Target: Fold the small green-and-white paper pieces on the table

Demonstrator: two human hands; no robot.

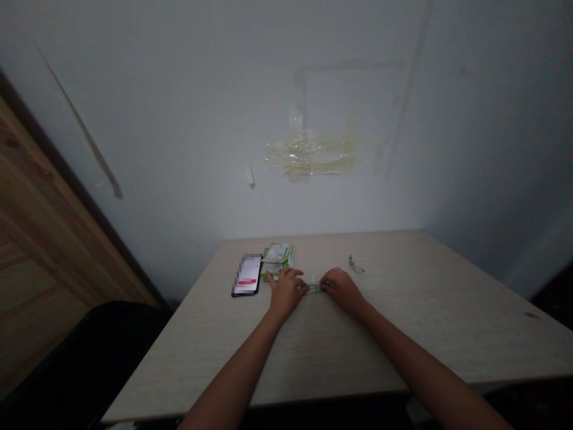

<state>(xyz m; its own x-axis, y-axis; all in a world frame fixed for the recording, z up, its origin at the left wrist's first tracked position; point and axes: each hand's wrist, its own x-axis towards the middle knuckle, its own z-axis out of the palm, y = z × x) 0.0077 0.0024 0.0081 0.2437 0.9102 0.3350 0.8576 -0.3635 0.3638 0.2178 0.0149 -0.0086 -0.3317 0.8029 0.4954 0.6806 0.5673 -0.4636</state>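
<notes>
A person's two bare hands were close together over a pale table [358,352]. Between them was a small strip [315,288] with green and white on it, low and close to the table top. The left hand [285,294] pinched one end with its thumb and a finger, and its other fingers were spread out a bit. The right hand [342,290] had its fingers curled in and pinched the other end. The fingers hid parts of the strip, so its whole shape was hard to see. Just past the left hand was a little pile of green and white packets [278,253], one on top of another. A phone [249,273] lay flat just left of the pile, with its screen lit and part of it blurred. Off to the right, past the right hand, a thin crumpled scrap [355,264] lay by itself on the table. Behind the table was a gray wall [179,119], with shiny, yellowish tape [313,156] stuck on it.
</notes>
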